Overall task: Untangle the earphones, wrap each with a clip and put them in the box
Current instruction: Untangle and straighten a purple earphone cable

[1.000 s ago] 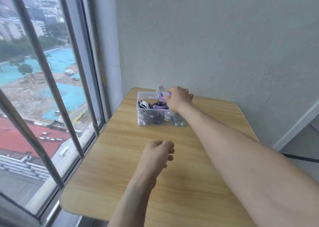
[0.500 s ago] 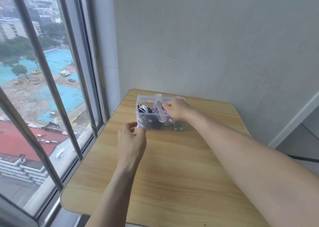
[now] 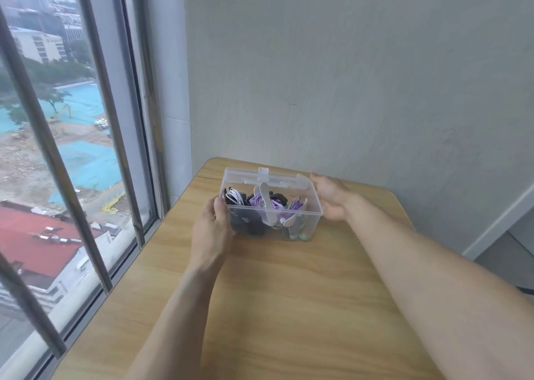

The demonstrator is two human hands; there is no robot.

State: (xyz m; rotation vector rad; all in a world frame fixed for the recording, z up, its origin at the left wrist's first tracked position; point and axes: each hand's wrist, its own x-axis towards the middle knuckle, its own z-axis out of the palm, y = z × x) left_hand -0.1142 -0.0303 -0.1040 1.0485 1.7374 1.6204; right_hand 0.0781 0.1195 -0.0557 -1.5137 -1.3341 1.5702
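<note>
- Clear plastic rectangular box (image 3: 306, 220) stands at the far end of the light wooden table (image 3: 274, 307), close to the grey wall (image 3: 346, 76), its lid off or folded back behind the rear rim; which of the two is hard to tell.
- Inside it lie coiled earphones: a white-and-black bundle (image 3: 234, 197) at the left, purple ones (image 3: 260, 201) near the middle and right, and dark ones low against the front wall.
- A pale grey flat clip (image 3: 265, 203) stands up among the purple coils.
- The left hand (image 3: 212, 229) grips the box's near-left corner, thumb on the rim, fingers curled round the side wall.
- The right hand (image 3: 329, 196) presses its palm and fingers against the box's right end, fingers reaching towards the back corner.
- A barred window (image 3: 72, 148) runs along the table's left side.
</note>
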